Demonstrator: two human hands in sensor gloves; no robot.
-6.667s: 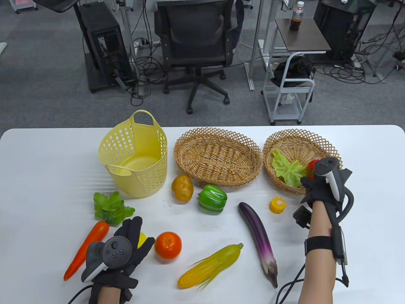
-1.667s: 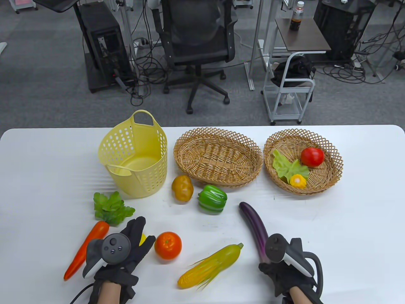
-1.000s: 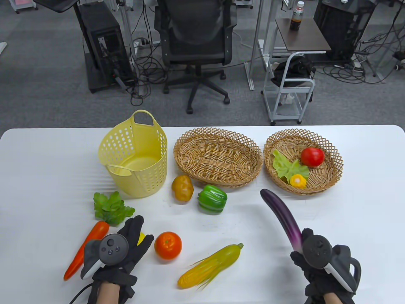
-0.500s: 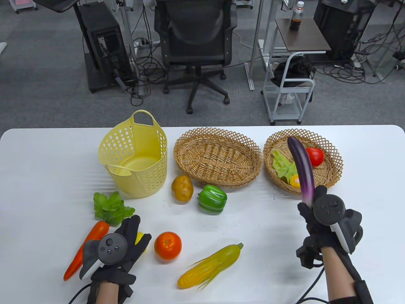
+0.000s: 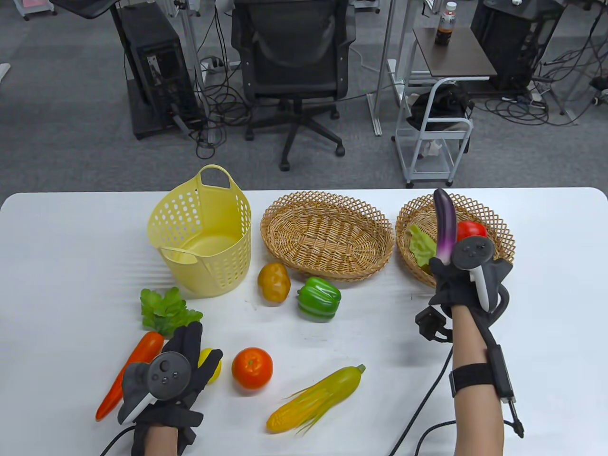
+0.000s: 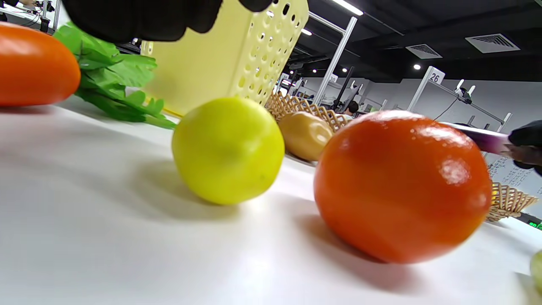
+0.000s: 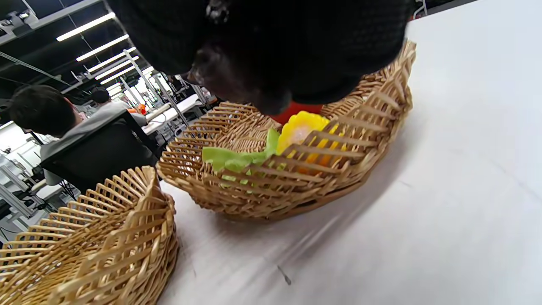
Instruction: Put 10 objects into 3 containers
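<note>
The right hand grips the long glossy purple plastic eggplant by its stem end, its fingers wrapped around the base so the eggplant stands nearly upright above them, its rounded tip rising past the far rim of the round wicker basket on the right. In that basket, just beyond the fingers, sit a red plastic tomato, a pale green lettuce leaf and, seen from the right wrist, a small yellow corn piece right under the glove. The left hand rests low on the white worktop with its fingers stretched forward and holding nothing; a small yellow lemon lies just to the right of the fingertips, the orange plastic carrot to their left, and the dark green leafy bunch just ahead. Farther right of that hand lie a shiny orange fruit and a yellow corn cob with husk. Ahead stand the pale yellow perforated plastic basket, the oval wicker basket in the middle, a brownish potato and a green bell pepper. In the left wrist view a white sign in the background reads "26".
</note>
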